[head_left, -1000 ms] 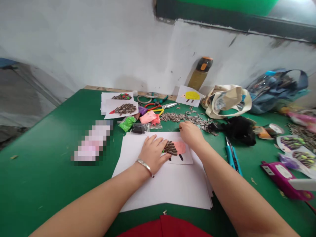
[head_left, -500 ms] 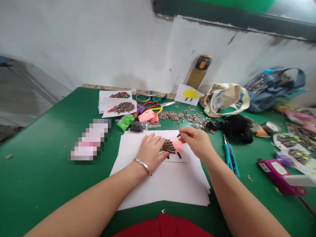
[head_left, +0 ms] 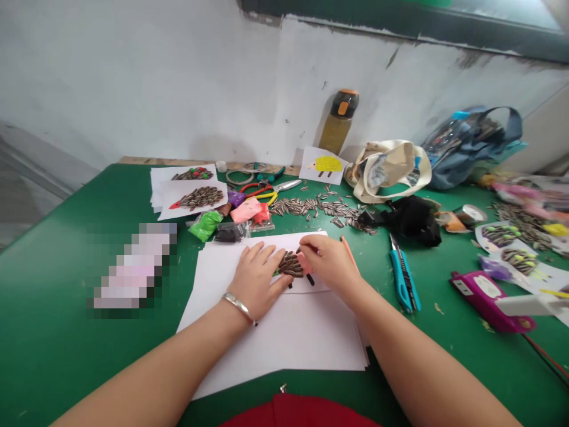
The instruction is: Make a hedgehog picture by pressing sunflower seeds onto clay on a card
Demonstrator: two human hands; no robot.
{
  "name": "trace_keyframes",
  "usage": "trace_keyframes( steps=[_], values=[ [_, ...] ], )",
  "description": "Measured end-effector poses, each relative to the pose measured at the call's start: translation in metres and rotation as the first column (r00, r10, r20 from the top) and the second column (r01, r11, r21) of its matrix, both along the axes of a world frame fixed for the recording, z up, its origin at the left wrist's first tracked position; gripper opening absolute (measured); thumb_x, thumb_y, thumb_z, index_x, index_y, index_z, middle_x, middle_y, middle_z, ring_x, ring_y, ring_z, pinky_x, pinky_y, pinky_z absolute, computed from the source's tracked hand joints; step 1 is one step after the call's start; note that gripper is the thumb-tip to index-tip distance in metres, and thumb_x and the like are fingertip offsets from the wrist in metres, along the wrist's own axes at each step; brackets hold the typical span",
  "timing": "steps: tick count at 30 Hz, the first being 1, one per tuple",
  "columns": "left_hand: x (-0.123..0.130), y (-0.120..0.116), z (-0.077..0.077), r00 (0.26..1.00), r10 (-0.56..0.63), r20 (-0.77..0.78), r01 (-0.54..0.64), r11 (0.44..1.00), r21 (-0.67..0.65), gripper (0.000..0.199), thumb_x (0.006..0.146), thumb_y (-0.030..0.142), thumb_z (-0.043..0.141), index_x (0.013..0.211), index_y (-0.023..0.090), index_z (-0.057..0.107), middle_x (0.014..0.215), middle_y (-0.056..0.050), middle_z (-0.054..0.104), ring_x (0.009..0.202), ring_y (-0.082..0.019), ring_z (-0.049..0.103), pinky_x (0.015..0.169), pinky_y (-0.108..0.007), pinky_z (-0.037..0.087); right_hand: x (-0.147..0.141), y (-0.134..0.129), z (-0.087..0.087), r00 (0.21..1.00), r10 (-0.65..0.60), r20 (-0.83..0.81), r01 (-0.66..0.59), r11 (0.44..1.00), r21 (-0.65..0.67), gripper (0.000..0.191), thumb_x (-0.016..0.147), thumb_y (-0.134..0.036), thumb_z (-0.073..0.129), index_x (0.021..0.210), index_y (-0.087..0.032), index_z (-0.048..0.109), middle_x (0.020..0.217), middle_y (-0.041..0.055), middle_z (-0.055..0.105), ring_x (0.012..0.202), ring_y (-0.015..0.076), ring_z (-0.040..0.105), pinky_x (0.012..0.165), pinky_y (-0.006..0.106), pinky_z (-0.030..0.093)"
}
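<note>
My left hand (head_left: 255, 277), fingers spread, lies flat on a small white sheet (head_left: 311, 287) and the stack of white paper (head_left: 275, 344) under it. Between my hands is a hedgehog picture, with rows of sunflower seeds (head_left: 290, 265) set in pink clay (head_left: 306, 264). Dark leg strips (head_left: 310, 280) show below it. My right hand (head_left: 331, 264) is closed in a pinch at the upper right of the seed rows. A dark sunflower seed (head_left: 299, 249) shows at its fingertips, mostly hidden. An orange pencil-like stick (head_left: 349, 254) lies behind the right hand.
Loose sunflower seeds (head_left: 329, 207) lie beyond the paper, near bagged green clay (head_left: 205, 225) and scissors (head_left: 288, 185). A blue utility knife (head_left: 404, 279) and a magenta glue gun (head_left: 491, 301) are to the right. Finished seed pictures (head_left: 195, 197) stand back left; a bottle (head_left: 338, 121) leans by the wall.
My right hand has brought the sunflower seed down and left onto the pink clay beside the other seeds. My left hand stays flat on the paper. The whole view has shifted slightly.
</note>
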State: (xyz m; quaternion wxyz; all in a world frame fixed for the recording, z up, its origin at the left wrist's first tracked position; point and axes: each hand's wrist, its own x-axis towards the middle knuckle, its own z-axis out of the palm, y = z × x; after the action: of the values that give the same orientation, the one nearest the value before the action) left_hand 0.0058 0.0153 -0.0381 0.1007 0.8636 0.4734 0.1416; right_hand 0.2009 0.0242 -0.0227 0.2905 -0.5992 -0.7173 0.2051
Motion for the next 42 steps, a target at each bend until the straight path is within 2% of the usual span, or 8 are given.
trace_keyframes(
  steps=[6, 10, 15, 26, 34, 42],
  values=[
    [0.001, -0.001, -0.001, 1.0, 0.005, -0.027, -0.005, 1.0, 0.014, 0.052, 0.087, 0.046, 0.055, 0.132, 0.02, 0.054, 0.134, -0.012, 0.055, 0.129, -0.037, 0.04, 0.107, -0.057, 0.029, -0.002, 0.0, -0.002, 0.999, 0.002, 0.041, -0.002, 1.0, -0.002, 0.019, 0.087, -0.018, 0.046, 0.075, -0.022, 0.061, 0.077, -0.0001, 0.066, 0.073, 0.0141, 0.056, 0.065, 0.023, 0.035],
    [0.002, -0.002, -0.002, 0.999, 0.016, -0.05, -0.015, 1.0, 0.027, 0.055, 0.086, 0.05, 0.056, 0.134, 0.023, 0.053, 0.138, -0.013, 0.051, 0.13, -0.037, 0.038, 0.107, -0.058, 0.029, -0.003, 0.0, -0.005, 0.992, 0.029, 0.126, -0.034, 0.999, 0.037, 0.022, 0.088, -0.018, 0.046, 0.072, -0.021, 0.061, 0.074, 0.0014, 0.066, 0.073, 0.0158, 0.053, 0.068, 0.026, 0.034],
    [0.004, -0.004, -0.001, 0.997, 0.031, -0.076, -0.03, 0.999, 0.013, 0.057, 0.085, 0.052, 0.057, 0.135, 0.024, 0.052, 0.141, -0.014, 0.048, 0.133, -0.038, 0.036, 0.108, -0.059, 0.027, -0.005, 0.0, -0.006, 0.977, 0.001, 0.212, -0.015, 0.998, 0.064, 0.024, 0.088, -0.016, 0.047, 0.069, -0.02, 0.061, 0.071, 0.0016, 0.065, 0.072, 0.0169, 0.049, 0.072, 0.028, 0.032],
    [0.005, -0.004, -0.002, 0.995, 0.027, -0.096, -0.024, 0.999, 0.027, 0.055, 0.087, 0.053, 0.053, 0.133, 0.024, 0.054, 0.14, -0.013, 0.05, 0.132, -0.039, 0.035, 0.108, -0.06, 0.026, -0.01, 0.0, -0.01, 0.964, -0.009, 0.265, -0.022, 0.993, 0.115, 0.022, 0.089, -0.016, 0.048, 0.076, -0.019, 0.066, 0.073, 0.0031, 0.067, 0.076, 0.019, 0.051, 0.073, 0.028, 0.032],
    [0.005, -0.004, -0.001, 0.995, 0.028, -0.095, -0.027, 1.0, 0.012, 0.055, 0.086, 0.053, 0.054, 0.133, 0.024, 0.054, 0.14, -0.014, 0.05, 0.133, -0.04, 0.035, 0.108, -0.061, 0.025, -0.013, 0.0, -0.01, 0.942, 0.016, 0.334, -0.066, 0.988, 0.138, 0.024, 0.09, -0.015, 0.048, 0.073, -0.018, 0.065, 0.072, 0.004, 0.066, 0.072, 0.0177, 0.051, 0.077, 0.029, 0.033],
    [0.007, -0.005, 0.002, 0.993, 0.035, -0.109, -0.037, 0.999, -0.017, 0.056, 0.086, 0.053, 0.054, 0.134, 0.025, 0.053, 0.141, -0.013, 0.049, 0.133, -0.039, 0.035, 0.108, -0.061, 0.025, -0.013, -0.001, -0.014, 0.952, 0.016, 0.305, -0.071, 0.982, 0.173, 0.024, 0.09, -0.015, 0.048, 0.077, -0.018, 0.068, 0.074, 0.0048, 0.065, 0.075, 0.018, 0.052, 0.078, 0.031, 0.033]
  ],
)
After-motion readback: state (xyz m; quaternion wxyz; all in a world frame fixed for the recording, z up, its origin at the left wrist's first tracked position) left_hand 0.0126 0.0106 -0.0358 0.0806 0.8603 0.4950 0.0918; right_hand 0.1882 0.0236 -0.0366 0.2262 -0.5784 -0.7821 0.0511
